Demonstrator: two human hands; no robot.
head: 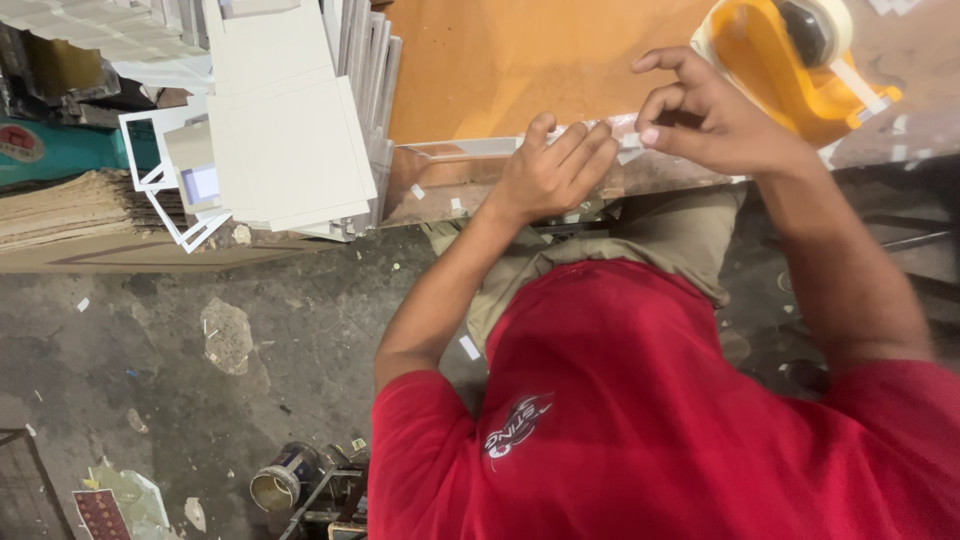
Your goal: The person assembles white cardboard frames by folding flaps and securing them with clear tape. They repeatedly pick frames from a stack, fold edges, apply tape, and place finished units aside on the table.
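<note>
Nearest to me, on the gritty grey concrete floor [150, 370], stands a small open round tin can [283, 478]; what is in it I cannot tell from here.

Further up, at the near edge of the orange-brown wooden counter [520, 60], runs a long strip of clear glossy tape or film [480, 150], its long axis lying left to right along that edge. The person's left hand [552, 172] lies flat on it, fingers [585, 148] pressed together and stretched toward the right, holding the strip down rather than gripping it. Just beside, to the right and a little farther in, the right hand [715, 115] has its thumb and fingers [655, 110] curled in a pinch at the strip's right end (what exactly sits between them is too small to make out). So the strip runs from under the left hand straight into the right hand's pinch, and the two hands nearly touch.

Beyond the right hand sits a yellow plastic tape dispenser with a pale roll [800, 55]. Far left, a stack of flat white cardboard sheets [285, 130] rests on the counter.
</note>
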